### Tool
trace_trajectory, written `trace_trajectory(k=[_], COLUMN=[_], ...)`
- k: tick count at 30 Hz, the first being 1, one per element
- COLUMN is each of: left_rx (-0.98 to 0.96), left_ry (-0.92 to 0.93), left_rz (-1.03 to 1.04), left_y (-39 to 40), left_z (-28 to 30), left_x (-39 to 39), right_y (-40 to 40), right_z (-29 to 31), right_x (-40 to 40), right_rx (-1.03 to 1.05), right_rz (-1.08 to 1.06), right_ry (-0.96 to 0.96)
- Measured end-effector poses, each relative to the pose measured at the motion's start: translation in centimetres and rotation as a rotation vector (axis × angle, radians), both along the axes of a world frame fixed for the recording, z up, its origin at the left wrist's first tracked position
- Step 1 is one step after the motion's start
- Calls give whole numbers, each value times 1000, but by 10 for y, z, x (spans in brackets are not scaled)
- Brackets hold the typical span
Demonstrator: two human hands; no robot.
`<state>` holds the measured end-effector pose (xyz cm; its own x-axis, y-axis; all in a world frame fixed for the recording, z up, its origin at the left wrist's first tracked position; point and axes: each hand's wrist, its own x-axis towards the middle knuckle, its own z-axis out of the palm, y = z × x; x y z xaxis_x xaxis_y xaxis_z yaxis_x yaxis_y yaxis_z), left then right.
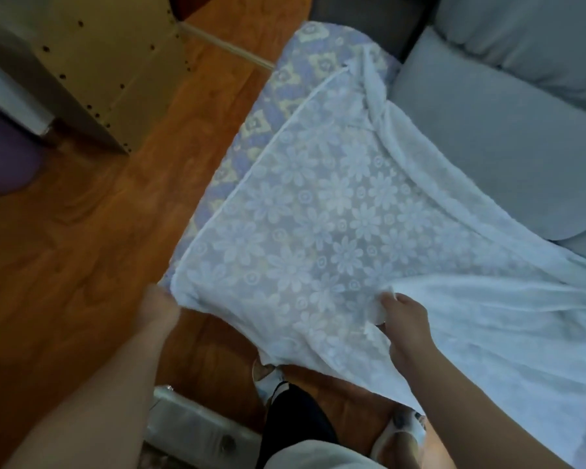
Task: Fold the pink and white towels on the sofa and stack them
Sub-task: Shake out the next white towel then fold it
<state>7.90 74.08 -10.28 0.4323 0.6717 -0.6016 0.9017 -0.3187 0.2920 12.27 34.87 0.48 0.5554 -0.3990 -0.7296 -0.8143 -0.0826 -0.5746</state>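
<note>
Between both hands, left hand [158, 304] and right hand [403, 319] fingers pinch the white flower-patterned lace towel [318, 214]; uneven pulling could skew its fold.

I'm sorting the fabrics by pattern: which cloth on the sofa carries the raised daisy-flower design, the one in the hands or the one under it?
The white towel, gripped by both the left hand and right hand. The purple cover beneath shows yellow squares instead.

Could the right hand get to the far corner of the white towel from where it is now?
Probably yes. The right hand pinches the white towel at its near edge; nothing lies across the towel toward the bunched far corner, though it would need to let go and lean.
</note>
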Motion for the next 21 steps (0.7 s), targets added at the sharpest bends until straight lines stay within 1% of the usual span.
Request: trace_trajectory(k=[2, 4, 5, 7, 9, 13, 15, 17, 18, 20, 21], left_rx=[-45, -119, -158, -151, -112, -16, -7, 0, -1, -2, 10], left_ry=[-51, -110, -131, -149, -150, -34, 15, 49, 60, 45, -6], left_rz=[79, 71, 32, -40, -16, 5, 90, 190, 249, 332, 334], left_y=[-10, -22, -25, -26, -29, -40, -39, -37, -40, -56, -71], left_z=[7, 23, 26, 19, 3, -3, -2, 4, 16, 54, 78], left_x=[-6, -8, -9, -11, -3, 17, 13, 2, -3, -15, -23], right_y=[-20, -46, -60, -81, -88, -64, -55, -56, -61, -76, -87], right_z=[13, 25, 30, 32, 23, -2, -7, -1, 6, 30, 45], right_x=[-3, -9, -13, -19, -20, -22, -31, -43, -50, -62, -66], right_rx=[-49, -74, -76, -63, -46, 33, 31, 18, 7, -1, -19], right_rz=[-24, -80, -101, -87, -39, -1, -31, -106, -163, -293, -359], right_ry=[-12, 0, 9, -4, -47, -135, -155, -156, -149, -143, -151])
